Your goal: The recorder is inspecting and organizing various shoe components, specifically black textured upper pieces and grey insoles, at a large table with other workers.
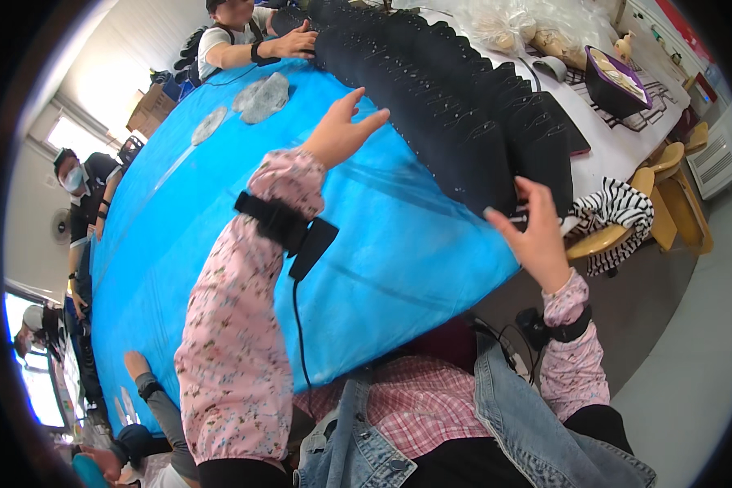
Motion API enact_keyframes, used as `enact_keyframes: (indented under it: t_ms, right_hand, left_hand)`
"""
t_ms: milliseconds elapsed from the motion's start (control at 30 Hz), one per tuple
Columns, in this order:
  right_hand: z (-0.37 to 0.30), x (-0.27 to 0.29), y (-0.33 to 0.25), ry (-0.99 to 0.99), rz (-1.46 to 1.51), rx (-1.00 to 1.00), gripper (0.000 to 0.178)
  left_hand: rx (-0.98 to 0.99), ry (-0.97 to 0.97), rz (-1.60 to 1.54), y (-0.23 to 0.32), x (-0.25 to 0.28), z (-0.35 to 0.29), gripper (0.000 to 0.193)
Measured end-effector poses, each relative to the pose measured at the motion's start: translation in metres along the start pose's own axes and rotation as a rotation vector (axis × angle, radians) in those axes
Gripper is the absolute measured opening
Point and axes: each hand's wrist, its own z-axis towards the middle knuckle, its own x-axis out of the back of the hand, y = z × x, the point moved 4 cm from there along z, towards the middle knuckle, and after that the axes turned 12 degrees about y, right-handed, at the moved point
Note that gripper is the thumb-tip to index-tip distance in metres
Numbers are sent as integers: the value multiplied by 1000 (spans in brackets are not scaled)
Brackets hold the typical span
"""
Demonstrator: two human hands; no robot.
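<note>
Clear room fills the left of the blue tabletop (pixel 220 195). The left hand (pixel 341 135), fingers spread, angles toward the black layered fabric (pixel 447 134), whose long axis slants from upper left to lower right. The right hand (pixel 540 241), thumb and forefinger parted, meets its lower end, contact unclear.

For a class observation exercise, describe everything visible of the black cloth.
The black cloth looks like layered fabric, with wavy folds and many pale specks. It lies stretched out along the right side of the blue table. A co-worker's hand rests near its far end; whether the left hand or right hand touches it is unclear.
</note>
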Motion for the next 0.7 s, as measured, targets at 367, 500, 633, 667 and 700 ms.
enact_keyframes:
  t_ms: [367,500,633,667,700]
  right_hand:
    - [37,-18,-2,-336,-123,188,88]
    - [44,-27,-10,-318,-186,222,98]
    - [44,-29,-5,-284,-251,207,101]
    - [43,-28,-6,-284,-252,223,101]
    - [43,-28,-7,-276,-246,210,102]
  left_hand:
    - [53,386,102,-51,-27,82,66]
    - [104,211,84,-58,-18,99,61]
    - [-14,27,-7,-34,-27,95,58]
    - [79,-83,-169,-27,-26,92,61]
    - [106,-158,-79,-15,-20,89,64]
